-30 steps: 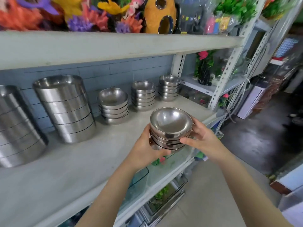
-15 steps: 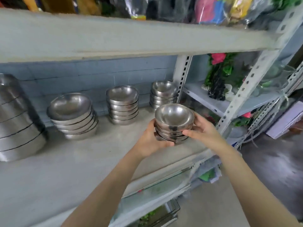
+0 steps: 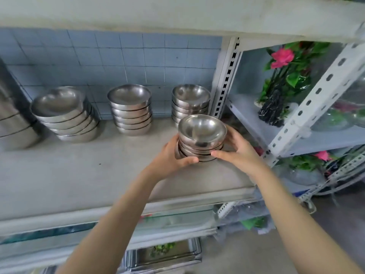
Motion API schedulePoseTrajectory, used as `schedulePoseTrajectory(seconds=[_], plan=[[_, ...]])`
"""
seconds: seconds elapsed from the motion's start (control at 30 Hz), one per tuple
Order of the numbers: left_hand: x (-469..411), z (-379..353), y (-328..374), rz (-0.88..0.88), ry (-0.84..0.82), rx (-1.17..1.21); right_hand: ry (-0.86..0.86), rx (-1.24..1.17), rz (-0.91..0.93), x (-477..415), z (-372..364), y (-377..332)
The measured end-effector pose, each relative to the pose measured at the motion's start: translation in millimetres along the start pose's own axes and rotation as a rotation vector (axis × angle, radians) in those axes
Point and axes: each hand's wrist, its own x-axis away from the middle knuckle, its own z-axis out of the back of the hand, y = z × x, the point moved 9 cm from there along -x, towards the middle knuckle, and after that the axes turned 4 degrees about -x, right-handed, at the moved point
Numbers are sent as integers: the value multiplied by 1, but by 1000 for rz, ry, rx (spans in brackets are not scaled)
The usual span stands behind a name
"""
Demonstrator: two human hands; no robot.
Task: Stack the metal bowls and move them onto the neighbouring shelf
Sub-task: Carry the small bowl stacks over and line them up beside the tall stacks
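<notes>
A small stack of shiny metal bowls [image 3: 201,135] is held between both hands, just above or on the grey shelf board [image 3: 83,175], near its right end. My left hand [image 3: 173,155] grips the stack's left side and my right hand [image 3: 237,149] grips its right side, thumbs in front. I cannot tell whether the stack's base touches the board. To the right, past a white perforated upright [image 3: 227,76], lies the neighbouring white shelf [image 3: 324,141].
Three more bowl stacks stand along the tiled back wall: a wide one [image 3: 65,113], a middle one [image 3: 130,109] and one [image 3: 190,101] right behind the held stack. Large metal pots [image 3: 13,115] fill the far left. Artificial flowers [image 3: 282,84] occupy the neighbouring shelf.
My hands have carried the stack further in over the shelf board, lower and closer to the rear right stack. The view has moved in closer and tilted down.
</notes>
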Motion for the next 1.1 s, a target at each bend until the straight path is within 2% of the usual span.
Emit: schedulePoseTrajectory(seconds=[0.1,0.3,1.1], plan=[[5,3,12,-31,44,-88,0,-26,19,-1,-1,3],[10,1,15,-25,59,-51,1,-74,36,-1,-1,6],[8,-8,21,14,-65,31,-2,-81,53,-4,2,12]])
